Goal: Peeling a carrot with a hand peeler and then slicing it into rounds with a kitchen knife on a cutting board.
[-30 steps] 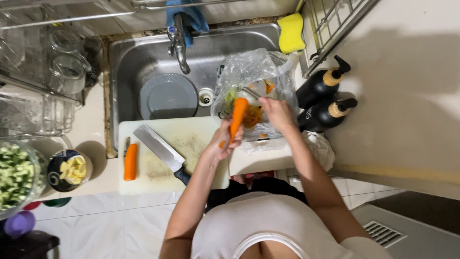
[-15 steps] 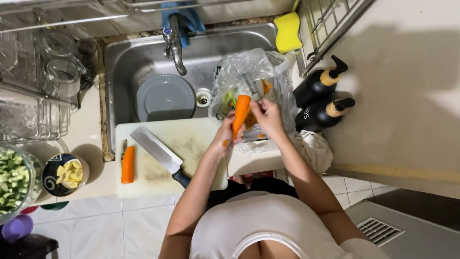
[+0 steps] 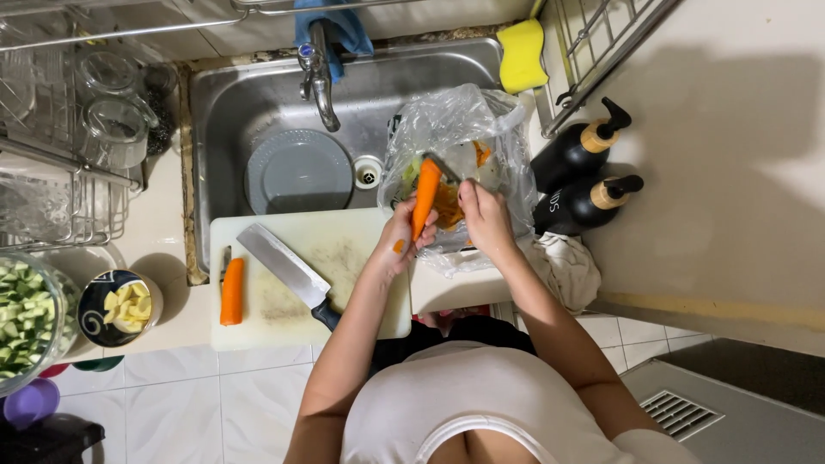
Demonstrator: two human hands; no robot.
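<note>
Counter: cutting board bearing cleaver, peeled carrot; bowl.

The long orange carrot stands nearly upright, tip toward 12 o'clock, its lower end gripped. At its upper end rests a small metal peeler. Behind both, at 1 o'clock, the crumpled clear plastic bag holds orange peelings.

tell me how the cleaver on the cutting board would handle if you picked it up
The cleaver has a broad metal blade, so it is probably stiff and blade-heavy. Lying flat on the cutting board, it should not roll. Its dark handle sits near the board's front edge, so a push there might tip it off.
</note>
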